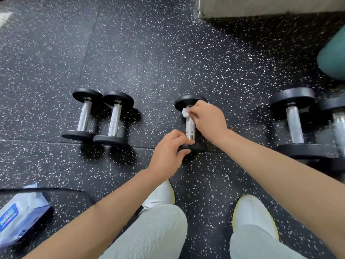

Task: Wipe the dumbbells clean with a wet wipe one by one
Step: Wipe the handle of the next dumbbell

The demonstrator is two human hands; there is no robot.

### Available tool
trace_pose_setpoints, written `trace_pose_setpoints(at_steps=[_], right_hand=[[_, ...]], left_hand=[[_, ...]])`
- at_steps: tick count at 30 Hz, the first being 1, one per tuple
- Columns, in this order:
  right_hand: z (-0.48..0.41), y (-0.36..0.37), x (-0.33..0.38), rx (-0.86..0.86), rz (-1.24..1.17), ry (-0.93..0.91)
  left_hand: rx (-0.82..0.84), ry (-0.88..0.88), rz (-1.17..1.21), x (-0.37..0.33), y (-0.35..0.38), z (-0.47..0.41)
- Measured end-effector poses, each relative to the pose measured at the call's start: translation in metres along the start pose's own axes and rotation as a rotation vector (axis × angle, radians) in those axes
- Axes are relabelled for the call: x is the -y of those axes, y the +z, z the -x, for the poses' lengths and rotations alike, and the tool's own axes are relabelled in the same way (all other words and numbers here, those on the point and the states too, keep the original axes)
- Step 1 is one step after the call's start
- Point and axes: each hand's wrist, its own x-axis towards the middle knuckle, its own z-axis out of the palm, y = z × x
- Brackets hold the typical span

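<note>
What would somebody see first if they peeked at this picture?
Two hands are busy in the centre: the right hand holds a white wet wipe against the shiny handle of the middle dumbbell, while the left hand grips its near black end. To the left two small dumbbells lie side by side, bigger dumbbells lie to the right, and a blue pack of wipes sits at the bottom-left corner.

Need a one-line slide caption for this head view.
Right hand holds a wet wipe on the handle of the middle dumbbell while the left hand grips its near plate.
</note>
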Motion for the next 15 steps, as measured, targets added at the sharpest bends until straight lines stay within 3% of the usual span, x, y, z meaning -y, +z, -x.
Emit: trace_pose_setpoints(at_steps=[3,9,15], right_hand=[[0.009,0.007,0.003,-0.074,0.037,-0.004],[0.028,0.006,0.001,-0.027,0.089,-0.168],[-0.002,0.012,0.001,-0.095,0.156,-0.070]], left_hand=[[-0.034,0.001,-0.019,0.002,0.002,0.001],[-0.093,0.023,-0.031,0.005,0.009,0.005],[-0.080,0.033,-0.039,0.003,0.008,0.005]])
